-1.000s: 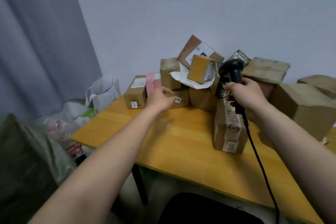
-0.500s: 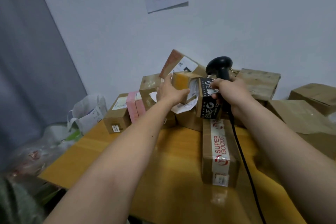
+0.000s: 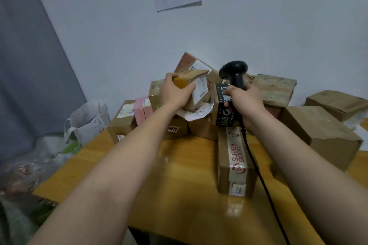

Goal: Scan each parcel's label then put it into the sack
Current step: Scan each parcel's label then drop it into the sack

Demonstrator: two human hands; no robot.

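While my left hand [image 3: 175,91] grips a small cardboard parcel [image 3: 196,87] atop the pile on the table [image 3: 179,195], my right hand [image 3: 242,101] clasps the black barcode scanner [image 3: 235,72] just beside it.

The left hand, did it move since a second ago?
Yes. The left hand went from hovering low in front of the pile, holding nothing, up onto it, and now grips the small yellow-taped parcel beside the black scanner.
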